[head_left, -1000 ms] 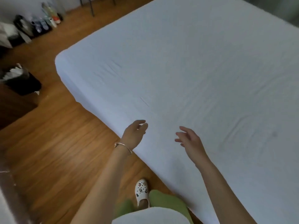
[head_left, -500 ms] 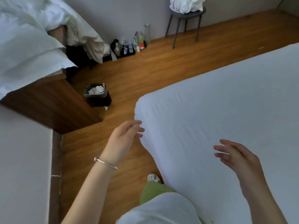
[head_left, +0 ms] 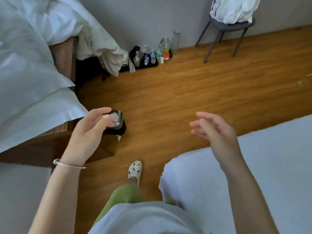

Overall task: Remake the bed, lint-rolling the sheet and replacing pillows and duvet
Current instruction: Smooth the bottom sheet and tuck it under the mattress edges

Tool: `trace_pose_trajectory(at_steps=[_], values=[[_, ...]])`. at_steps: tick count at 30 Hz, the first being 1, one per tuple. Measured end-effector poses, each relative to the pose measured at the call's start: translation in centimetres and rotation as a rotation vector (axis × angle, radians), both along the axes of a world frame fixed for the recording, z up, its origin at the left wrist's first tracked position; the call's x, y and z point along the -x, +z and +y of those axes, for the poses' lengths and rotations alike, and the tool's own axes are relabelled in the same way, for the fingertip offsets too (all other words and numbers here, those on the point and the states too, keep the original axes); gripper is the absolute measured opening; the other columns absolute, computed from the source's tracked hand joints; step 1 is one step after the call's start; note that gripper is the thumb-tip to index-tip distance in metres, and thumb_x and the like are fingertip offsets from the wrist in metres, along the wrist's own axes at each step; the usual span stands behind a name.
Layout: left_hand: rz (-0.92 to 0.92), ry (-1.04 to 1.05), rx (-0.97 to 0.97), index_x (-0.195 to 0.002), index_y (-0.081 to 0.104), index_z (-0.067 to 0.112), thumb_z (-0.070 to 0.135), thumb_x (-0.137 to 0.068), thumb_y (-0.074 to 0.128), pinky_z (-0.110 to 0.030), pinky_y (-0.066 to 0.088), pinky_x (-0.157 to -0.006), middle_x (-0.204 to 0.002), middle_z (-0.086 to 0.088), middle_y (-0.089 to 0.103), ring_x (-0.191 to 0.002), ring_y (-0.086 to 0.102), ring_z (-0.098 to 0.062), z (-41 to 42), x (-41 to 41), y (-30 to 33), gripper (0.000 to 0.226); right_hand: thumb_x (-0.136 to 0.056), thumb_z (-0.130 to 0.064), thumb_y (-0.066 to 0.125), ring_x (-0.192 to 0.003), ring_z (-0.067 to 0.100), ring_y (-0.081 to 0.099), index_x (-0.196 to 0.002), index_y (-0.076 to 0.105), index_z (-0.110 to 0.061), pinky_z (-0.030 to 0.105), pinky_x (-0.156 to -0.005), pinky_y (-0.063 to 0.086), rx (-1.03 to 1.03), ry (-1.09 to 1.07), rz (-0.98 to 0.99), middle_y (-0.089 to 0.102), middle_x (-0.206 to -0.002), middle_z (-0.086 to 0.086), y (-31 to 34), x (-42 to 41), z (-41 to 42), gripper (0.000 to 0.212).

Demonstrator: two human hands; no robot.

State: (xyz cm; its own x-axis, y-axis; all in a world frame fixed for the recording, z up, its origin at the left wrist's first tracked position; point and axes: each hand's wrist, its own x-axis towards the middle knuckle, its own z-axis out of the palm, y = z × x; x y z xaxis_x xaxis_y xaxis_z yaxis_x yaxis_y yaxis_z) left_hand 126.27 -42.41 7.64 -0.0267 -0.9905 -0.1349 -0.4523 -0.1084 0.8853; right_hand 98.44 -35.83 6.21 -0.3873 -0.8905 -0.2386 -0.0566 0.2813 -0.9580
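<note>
Bedding, white and rumpled, is heaped on the wooden unit at about ten o'clock from the left hand, its loose edge running from upper left toward that hand, with a bin just behind the fingertips. That hand is nearer by my reckoning; the right hand hovers at three o'clock above the bare sheet. Both hands hold nothing, fingers loosely spread and slightly curled.

We hold both arms out in front of us, forearms bare. Our left hand and right hand hang in the air, fingers loosely spread and gripping nothing. A bangle circles our left wrist.
</note>
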Motion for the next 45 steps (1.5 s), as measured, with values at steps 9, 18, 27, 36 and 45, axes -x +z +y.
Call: trace_pose_trajectory(at_steps=[9, 18, 27, 36, 45], values=[[0.048, -0.549, -0.056, -0.117, 0.061, 0.026, 0.027, -0.100, 0.046, -0.032, 0.049, -0.094, -0.098, 0.012, 0.071, -0.097, 0.064, -0.004, -27.1, 17.0, 3.3, 0.022, -0.098, -0.021, 0.053, -0.085, 0.005, 0.069, -0.113, 0.066, -0.028, 0.025, -0.084, 0.052, -0.005, -0.335, 0.079, 0.073, -0.091, -0.015, 4.4, 8.4, -17.2, 0.021], [0.111, -0.769, -0.163, -0.111, 0.065, 0.017, 0.019, -0.098, 0.052, -0.040, 0.048, -0.096, -0.094, 0.001, 0.073, -0.090, 0.067, -0.012, -42.2, 41.3, 0.9, 0.018, -0.097, -0.019, 0.057, -0.085, 0.010, 0.070, -0.109, 0.066, -0.025, 0.028, -0.086, 0.056, -0.022, -0.573, 0.041, 0.074, -0.086, -0.012, 1.9, 28.0, -30.1, 0.017], [0.124, -1.107, -0.140, -0.110, 0.067, 0.017, 0.013, -0.098, 0.048, -0.026, 0.053, -0.088, -0.097, 0.002, 0.073, -0.091, 0.067, -0.012, -53.0, 72.7, 2.2, 0.022, -0.099, -0.017, 0.053, -0.083, 0.016, 0.071, -0.105, 0.070, -0.020, 0.031, -0.085, 0.055, 0.028, -1.056, 0.089, 0.075, -0.088, -0.001, 2.6, 52.8, -32.8, 0.019], [0.095, -1.534, -0.267, -0.106, 0.067, 0.025, 0.014, -0.098, 0.049, -0.029, 0.046, -0.088, -0.096, 0.010, 0.073, -0.090, 0.067, -0.007, -52.4, 112.9, -0.3, 0.023, -0.098, -0.012, 0.053, -0.081, 0.017, 0.071, -0.103, 0.070, -0.017, 0.027, -0.080, 0.057, -0.023, -1.498, 0.044, 0.075, -0.086, 0.000, 1.9, 80.1, -34.0, 0.018], [0.112, -1.946, -0.315, -0.108, 0.066, 0.026, 0.017, -0.099, 0.048, -0.022, 0.049, -0.083, -0.097, 0.010, 0.072, -0.092, 0.066, -0.006, -40.5, 145.0, 0.7, 0.022, -0.098, -0.013, 0.054, -0.079, 0.018, 0.070, -0.098, 0.072, -0.019, 0.037, -0.085, 0.055, -0.104, -1.850, -0.014, 0.075, -0.087, 0.001, 1.9, 103.1, -27.0, 0.020]])
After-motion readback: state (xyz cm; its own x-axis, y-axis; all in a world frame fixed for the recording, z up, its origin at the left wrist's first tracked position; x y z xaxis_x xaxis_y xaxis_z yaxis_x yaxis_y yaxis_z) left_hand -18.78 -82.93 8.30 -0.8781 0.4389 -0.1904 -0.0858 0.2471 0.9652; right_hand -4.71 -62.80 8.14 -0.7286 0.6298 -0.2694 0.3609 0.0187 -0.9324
